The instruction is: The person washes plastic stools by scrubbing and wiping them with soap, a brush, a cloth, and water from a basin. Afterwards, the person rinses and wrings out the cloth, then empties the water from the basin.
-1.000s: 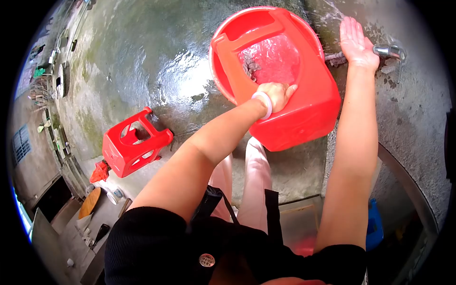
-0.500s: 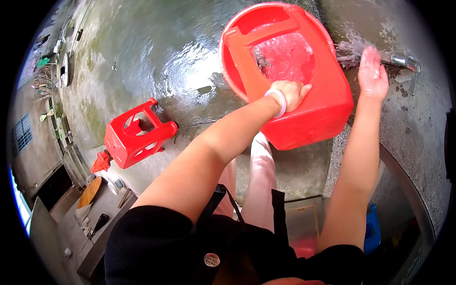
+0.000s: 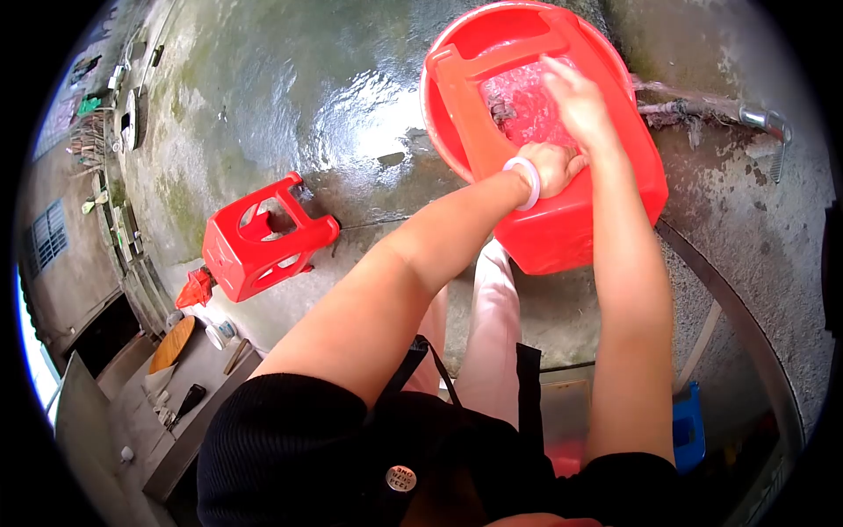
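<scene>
A large red plastic stool (image 3: 628, 171) lies tilted on its side across the red basin (image 3: 433, 110). Churning water (image 3: 529, 105) shows through the gap between the stool's legs. My left hand (image 3: 551, 167), with a pale bangle (image 3: 530, 186) at the wrist, is closed over the edge of the stool. Above the stool's opening, my right hand (image 3: 580, 107) is empty, its fingers stretched out. A metal tap (image 3: 766, 119) at the right pours a stream toward the basin.
On the wet concrete floor (image 3: 290, 105) to the left, a smaller red stool (image 3: 263, 239) lies on its side by a crumpled red bag (image 3: 195, 288). A concrete ledge (image 3: 198, 413) holds several items at lower left. Something blue (image 3: 689, 428) sits at lower right.
My right hand has swung left from near the water stream to above the stool. My left hand keeps its hold. The stream, broken into splashes before, now runs on toward the basin.
</scene>
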Tool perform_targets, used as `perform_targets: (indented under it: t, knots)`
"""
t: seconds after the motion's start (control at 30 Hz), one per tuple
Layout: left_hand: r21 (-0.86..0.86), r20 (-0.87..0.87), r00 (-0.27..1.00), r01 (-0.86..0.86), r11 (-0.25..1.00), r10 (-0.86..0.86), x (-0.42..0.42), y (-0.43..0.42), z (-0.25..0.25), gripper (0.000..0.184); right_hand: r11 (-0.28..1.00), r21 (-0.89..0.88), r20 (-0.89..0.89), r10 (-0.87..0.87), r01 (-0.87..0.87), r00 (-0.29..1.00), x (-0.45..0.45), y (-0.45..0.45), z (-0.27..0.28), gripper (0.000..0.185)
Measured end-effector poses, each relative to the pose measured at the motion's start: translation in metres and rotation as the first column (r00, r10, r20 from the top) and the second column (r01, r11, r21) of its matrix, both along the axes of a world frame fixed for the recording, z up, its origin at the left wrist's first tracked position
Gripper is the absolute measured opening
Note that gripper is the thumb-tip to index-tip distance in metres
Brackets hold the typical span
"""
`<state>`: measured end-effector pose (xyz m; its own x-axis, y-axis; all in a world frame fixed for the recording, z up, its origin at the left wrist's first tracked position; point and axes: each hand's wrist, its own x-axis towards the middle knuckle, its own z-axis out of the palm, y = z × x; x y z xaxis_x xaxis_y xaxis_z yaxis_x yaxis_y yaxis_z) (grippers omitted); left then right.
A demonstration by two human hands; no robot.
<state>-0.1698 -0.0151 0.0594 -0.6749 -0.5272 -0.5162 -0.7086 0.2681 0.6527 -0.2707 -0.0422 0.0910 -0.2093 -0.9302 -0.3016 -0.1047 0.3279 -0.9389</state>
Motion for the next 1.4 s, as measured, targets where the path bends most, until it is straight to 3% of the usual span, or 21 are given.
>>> perform_targets:
  t: [0.13,0.2,0.27,0.3,0.33,0.37,0.4,0.47,0.53,0.57,0.67,0.73,0.87,0.93,0.97,1.03,1.2,1.3,1.33,1.37,1.4]
  knots:
    - [0.004,-0.044,0.999,-0.024,1.000,0.024,0.003,-0.002,0.006,0.043,0.918,-0.270,-0.237,-0.355,0.290,0.904,-0.042,0.068,0.010,0.027]
    - [0.000,-0.062,0.997,-0.054,0.999,0.054,0.003,-0.001,0.008,0.043,0.846,-0.431,-0.485,-0.511,0.315,0.710,-0.065,0.121,-0.005,0.025]
    - [0.010,-0.041,0.997,-0.071,0.997,0.071,-0.001,0.000,0.008,0.044,0.793,-0.403,-0.583,-0.607,0.458,0.539,-0.077,0.175,-0.024,0.022]
    - [0.022,-0.012,0.997,-0.076,0.997,0.076,-0.006,0.002,0.008,0.044,0.645,-0.274,-0.399,-0.751,0.713,0.526,-0.076,0.198,-0.035,0.025]
    - [0.034,0.019,0.997,-0.080,0.996,0.079,-0.008,0.004,0.008,0.044,0.456,-0.075,-0.221,-0.875,0.887,0.431,-0.073,0.221,-0.049,0.029]
    - [0.037,0.032,0.990,-0.140,0.989,0.139,-0.007,0.007,0.011,0.044,0.319,0.283,-0.174,-0.910,0.904,0.376,-0.078,0.254,-0.073,0.036]
    - [0.042,0.043,0.979,-0.202,0.979,0.200,-0.004,0.011,0.018,0.045,0.154,0.603,-0.153,-0.940,0.782,0.304,-0.082,0.282,-0.093,0.045]
    - [0.085,0.030,0.955,-0.298,0.951,0.296,-0.002,0.011,0.036,0.045,-0.022,0.807,-0.074,-0.995,0.590,0.065,-0.055,0.302,-0.105,0.058]
    - [0.176,0.048,0.924,-0.381,0.908,0.379,0.017,0.017,0.061,0.045,0.110,0.772,0.005,-0.986,0.626,0.167,-0.021,0.305,-0.090,0.064]
    - [0.139,0.006,0.913,-0.405,0.904,0.408,0.027,0.020,0.059,0.042,0.191,0.748,0.055,-0.972,0.636,0.226,-0.007,0.298,-0.081,0.066]
    - [0.470,-0.156,0.659,-0.605,0.643,0.735,0.062,0.017,0.059,0.039,0.267,0.523,0.326,-0.940,0.809,0.099,0.022,0.263,-0.031,0.073]
    - [0.682,-0.182,0.444,-0.586,0.438,0.877,0.086,0.007,0.090,0.033,0.434,0.453,0.429,-0.872,0.779,0.236,0.015,0.262,-0.014,0.076]
    - [0.749,-0.244,0.230,-0.572,0.334,0.942,0.130,0.002,0.127,0.031,0.675,0.264,0.527,-0.699,0.689,0.483,0.010,0.244,0.007,0.077]
    - [0.718,-0.322,0.142,-0.608,0.339,0.936,0.143,0.004,0.142,0.031,0.641,0.250,0.323,-0.762,0.726,0.561,0.019,0.214,0.024,0.075]
    - [0.633,-0.416,0.152,-0.659,0.406,0.896,0.146,0.005,0.143,0.031,0.632,0.233,0.216,-0.774,0.739,0.595,0.026,0.197,0.027,0.074]
    - [0.502,-0.553,0.193,-0.700,0.509,0.811,0.157,0.002,0.139,0.031,0.598,0.223,0.181,-0.801,0.770,0.570,0.040,0.174,0.020,0.071]
    - [0.499,-0.584,0.003,-0.787,0.362,0.812,0.221,-0.047,0.142,0.037,0.574,0.105,0.240,-0.807,0.812,0.539,0.087,0.125,0.022,0.056]
    - [0.695,-0.547,-0.312,-0.687,0.213,0.776,0.262,-0.092,0.156,0.032,0.557,0.160,0.186,-0.828,0.815,0.530,0.124,0.110,-0.007,0.037]
    - [0.744,-0.541,-0.422,-0.644,0.180,0.727,0.265,-0.106,0.178,0.043,0.630,0.272,0.196,-0.776,0.727,0.599,0.138,0.113,-0.015,0.032]
    - [0.844,-0.442,-0.468,-0.507,0.177,0.766,0.274,-0.112,0.188,0.040,0.680,0.371,0.268,-0.730,0.632,0.628,0.153,0.117,-0.030,0.030]
    - [0.908,-0.361,-0.566,-0.393,0.142,0.741,0.289,-0.136,0.174,0.039,0.764,0.450,0.259,-0.608,0.463,0.751,0.175,0.116,-0.031,0.029]
